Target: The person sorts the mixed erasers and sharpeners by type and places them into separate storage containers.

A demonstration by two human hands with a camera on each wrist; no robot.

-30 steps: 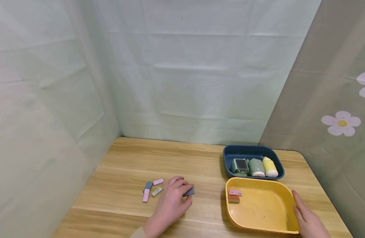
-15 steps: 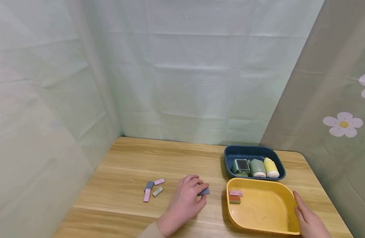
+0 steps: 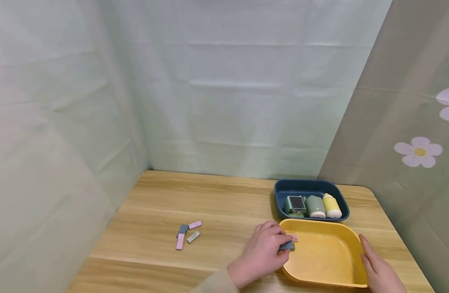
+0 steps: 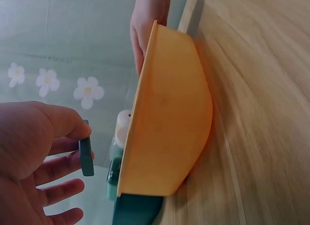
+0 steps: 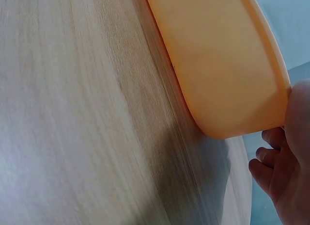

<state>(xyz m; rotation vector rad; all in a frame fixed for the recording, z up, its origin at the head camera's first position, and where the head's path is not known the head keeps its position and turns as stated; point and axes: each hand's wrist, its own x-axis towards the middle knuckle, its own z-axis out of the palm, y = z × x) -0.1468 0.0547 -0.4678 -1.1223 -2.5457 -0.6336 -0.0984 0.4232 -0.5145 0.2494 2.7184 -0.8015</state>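
Between thumb and fingers my left hand point(image 3: 262, 251) pinches a small blue-grey rectangular block point(image 4: 86, 156), held over the left rim of the yellow tray point(image 3: 325, 260). A pink block point(image 3: 295, 238) shows inside the tray just beyond it; the rest of that corner is hidden by the hand. In the left wrist view the block stands clear of the tray's rim, with the other fingers loosely spread. My right hand point(image 3: 382, 273) rests against the tray's right side, its fingers lying along the outside of the rim.
Left on the wooden table point(image 3: 147, 203) lie two pink blocks point(image 3: 179, 241), a blue-grey block point(image 3: 182, 230) and a pale grey-green block point(image 3: 193, 237). Behind the yellow tray, a dark blue tray point(image 3: 305, 184) holds a green device with a dark screen point(image 3: 296, 203), a green container point(image 3: 315, 206) and a yellow bottle point(image 3: 332, 206).
My left hand has carried the blue-grey block rightward from mid-table to over the yellow tray's left edge, covering the orange block seen there before. My right hand stays at the tray's side.
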